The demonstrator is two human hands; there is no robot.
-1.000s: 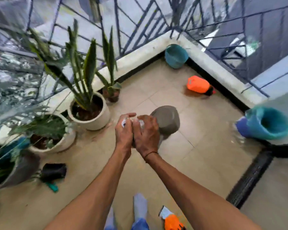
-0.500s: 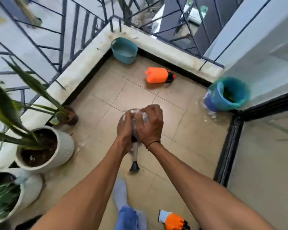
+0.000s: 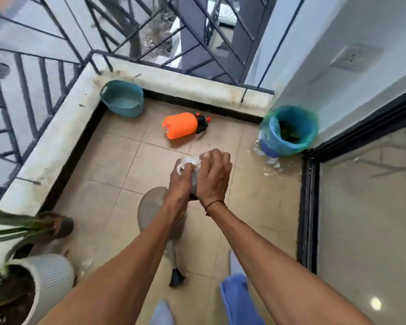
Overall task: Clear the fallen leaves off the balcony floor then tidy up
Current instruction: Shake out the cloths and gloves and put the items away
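One head-worn camera looks steeply down and forward, close over the hands [image 3: 201,175], toward the balcony corner.

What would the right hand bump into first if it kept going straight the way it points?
Probably the orange sprayer lying on the floor. The right hand, gripping crumpled plastic with the left hand, points up-frame toward it, but it's held above the floor, so depth is unclear.
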